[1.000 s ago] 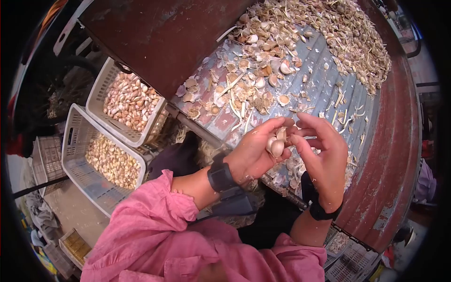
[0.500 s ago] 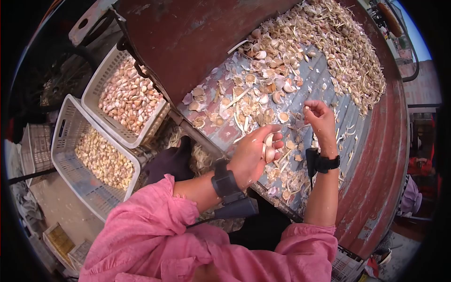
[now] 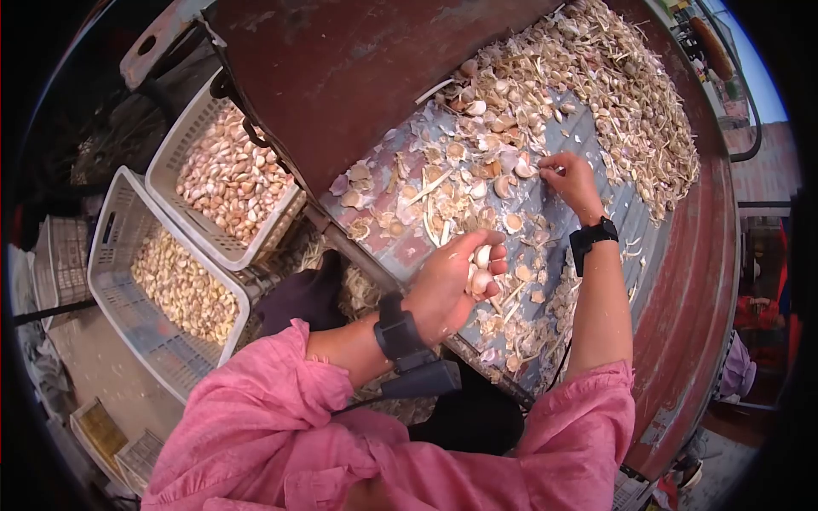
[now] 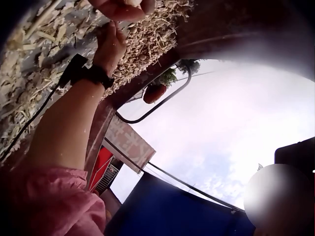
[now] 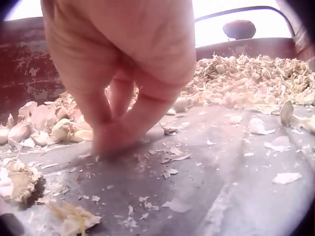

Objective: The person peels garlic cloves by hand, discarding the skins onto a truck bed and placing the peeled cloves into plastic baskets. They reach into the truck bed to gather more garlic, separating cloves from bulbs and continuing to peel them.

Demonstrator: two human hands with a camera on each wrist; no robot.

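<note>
My left hand point(image 3: 447, 285) is palm up with several garlic cloves point(image 3: 481, 271) in it, the fingers curled about them. In the left wrist view only part of that hand point(image 4: 123, 7) shows, at the top edge. My right hand point(image 3: 573, 185) reaches out over the ridged metal sheet point(image 3: 588, 140). In the right wrist view the curled fingers point(image 5: 110, 137) meet at the tips close over the sheet; I cannot tell whether anything is pinched there. Loose garlic cloves point(image 3: 503, 186) and papery skins lie beside those fingertips.
A large heap of garlic skins and stalks point(image 3: 652, 111) covers the far right. At left stand two plastic crates, one of pinkish cloves point(image 3: 230, 175), the other of paler yellowish cloves point(image 3: 183, 285). A dark red metal panel point(image 3: 332, 68) and a red side wall point(image 3: 694, 298) border the sheet.
The right hand left the cloves in the left hand and moved away over the sheet, then further forward and left to the loose cloves. The left hand stays low, still holding cloves.
</note>
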